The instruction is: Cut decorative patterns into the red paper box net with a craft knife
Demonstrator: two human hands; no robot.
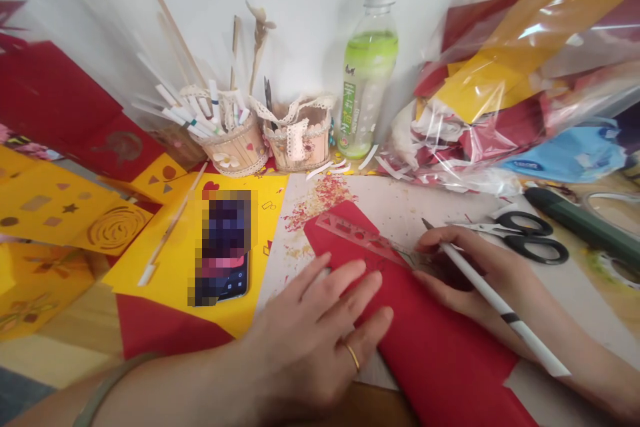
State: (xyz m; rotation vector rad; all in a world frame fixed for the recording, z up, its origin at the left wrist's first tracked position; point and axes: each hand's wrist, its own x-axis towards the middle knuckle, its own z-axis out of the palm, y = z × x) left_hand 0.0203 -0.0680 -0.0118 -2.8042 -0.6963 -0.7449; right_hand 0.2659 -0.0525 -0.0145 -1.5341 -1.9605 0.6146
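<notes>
My left hand (320, 330) lies with spread fingers on a long strip of red paper (440, 340), a gold ring on one finger. A clear stencil ruler (363, 237) with cut-out shapes rests slantwise across the paper's far end. My right hand (480, 280) is closed on a slim white pen (493, 297) with a black band. The pen's dark tip points up and left, above the ruler's right end. Fingers of my right hand are at that ruler end; whether they grip it I cannot tell. Small dark marks show on the red paper between my hands.
Scissors (535, 233) and a dark green tool (583, 223) lie to the right. A phone (237, 283) rests on yellow paper (175, 260) at left. Behind stand decorated holders (300, 147), a green drink bottle (367, 80) and a clear bag (480, 120) of paper scraps.
</notes>
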